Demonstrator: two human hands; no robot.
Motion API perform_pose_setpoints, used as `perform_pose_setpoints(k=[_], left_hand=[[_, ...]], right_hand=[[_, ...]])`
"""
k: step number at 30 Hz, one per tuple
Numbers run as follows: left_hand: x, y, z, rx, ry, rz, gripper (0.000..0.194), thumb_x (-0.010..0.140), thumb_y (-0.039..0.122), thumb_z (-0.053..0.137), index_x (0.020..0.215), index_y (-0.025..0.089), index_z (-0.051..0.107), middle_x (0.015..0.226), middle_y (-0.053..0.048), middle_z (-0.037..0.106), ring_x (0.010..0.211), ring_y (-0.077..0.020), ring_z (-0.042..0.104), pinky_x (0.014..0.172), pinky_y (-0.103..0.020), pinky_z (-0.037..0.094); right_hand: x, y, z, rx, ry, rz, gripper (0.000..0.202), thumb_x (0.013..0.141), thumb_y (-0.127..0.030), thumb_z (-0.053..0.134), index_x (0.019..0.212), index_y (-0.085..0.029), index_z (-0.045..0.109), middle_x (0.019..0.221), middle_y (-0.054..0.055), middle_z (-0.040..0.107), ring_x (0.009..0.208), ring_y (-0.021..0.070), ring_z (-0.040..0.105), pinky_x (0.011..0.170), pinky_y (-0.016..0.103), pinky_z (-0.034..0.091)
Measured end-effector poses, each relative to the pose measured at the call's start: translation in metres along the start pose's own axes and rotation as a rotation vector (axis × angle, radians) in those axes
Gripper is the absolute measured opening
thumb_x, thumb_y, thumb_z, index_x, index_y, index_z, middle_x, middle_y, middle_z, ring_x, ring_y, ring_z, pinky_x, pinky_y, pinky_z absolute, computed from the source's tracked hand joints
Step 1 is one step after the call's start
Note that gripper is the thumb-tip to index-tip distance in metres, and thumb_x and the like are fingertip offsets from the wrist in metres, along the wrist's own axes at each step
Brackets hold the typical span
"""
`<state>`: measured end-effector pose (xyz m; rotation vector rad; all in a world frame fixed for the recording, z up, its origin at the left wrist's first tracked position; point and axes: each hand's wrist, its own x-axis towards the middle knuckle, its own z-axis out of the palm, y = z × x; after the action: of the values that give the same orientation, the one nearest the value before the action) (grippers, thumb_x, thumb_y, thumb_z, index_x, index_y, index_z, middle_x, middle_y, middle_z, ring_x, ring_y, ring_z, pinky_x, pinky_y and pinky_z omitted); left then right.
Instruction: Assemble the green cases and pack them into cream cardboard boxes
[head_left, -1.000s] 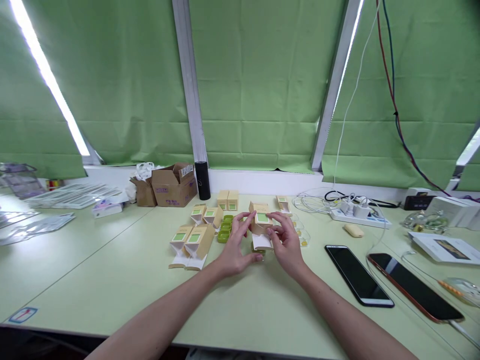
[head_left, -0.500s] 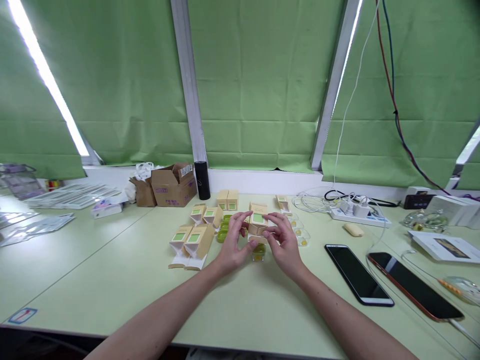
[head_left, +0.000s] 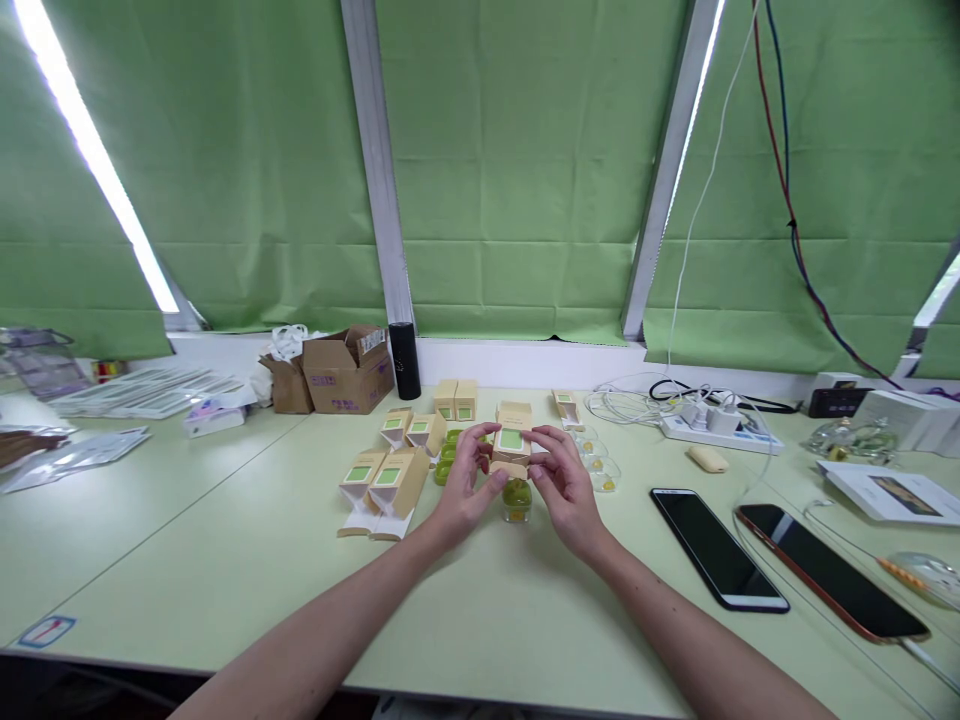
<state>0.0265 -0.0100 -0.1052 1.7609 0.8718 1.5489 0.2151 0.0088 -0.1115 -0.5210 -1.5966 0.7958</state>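
Note:
Between my two hands is a small beige box (head_left: pixel 512 440) with a green label. My left hand (head_left: pixel 469 490) grips its left side, thumb near the lower flap. On the right side, my right hand (head_left: pixel 564 490) holds the same box with bent fingers. Just below the box a clear cup with green content (head_left: pixel 517 500) stands on the table. Green cups (head_left: pixel 445 465) sit partly hidden behind my left hand, and clear cups (head_left: pixel 604 474) lie beyond my right hand. Open beige boxes (head_left: pixel 397 480) with green labels stand to the left.
More beige boxes (head_left: pixel 455 400) stand at the back, near a black cylinder (head_left: pixel 404 362) and a cardboard box (head_left: pixel 346 372). To the right are two phones (head_left: pixel 716 550), a power strip (head_left: pixel 720 430) with cables and a cream oval object (head_left: pixel 706 459). Plastic packets (head_left: pixel 82 458) lie far left.
Both hands and the box have shifted slightly left. My right thumb has come away from the lower flap, and more of the clear cup below shows.

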Motion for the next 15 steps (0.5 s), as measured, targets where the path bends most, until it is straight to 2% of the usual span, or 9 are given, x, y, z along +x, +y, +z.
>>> perform_pose_setpoints(k=[7,15], left_hand=[[0.0002,0.0011,0.0002,-0.042,0.008,-0.014,0.061,0.095,0.058,0.072,0.143,0.027,0.05,0.131,-0.013,0.057,0.113,-0.0255,0.061,0.097,-0.039,0.052],[0.0005,0.0038,0.0016,-0.084,0.013,-0.036,0.059,0.096,0.057,0.072,0.14,0.026,0.049,0.118,-0.01,0.06,0.11,-0.0249,0.06,0.094,-0.038,0.05]], right_hand=[[-0.0011,-0.0001,0.0004,0.015,-0.025,-0.012,0.036,0.106,-0.042,0.059,0.14,-0.034,0.066,0.144,0.01,0.045,0.099,0.0188,0.07,0.092,0.042,0.065],[-0.0035,0.0008,0.0004,0.008,-0.043,-0.019,0.037,0.106,-0.043,0.059,0.141,-0.033,0.066,0.147,0.011,0.045,0.103,0.0199,0.07,0.097,0.045,0.065]])
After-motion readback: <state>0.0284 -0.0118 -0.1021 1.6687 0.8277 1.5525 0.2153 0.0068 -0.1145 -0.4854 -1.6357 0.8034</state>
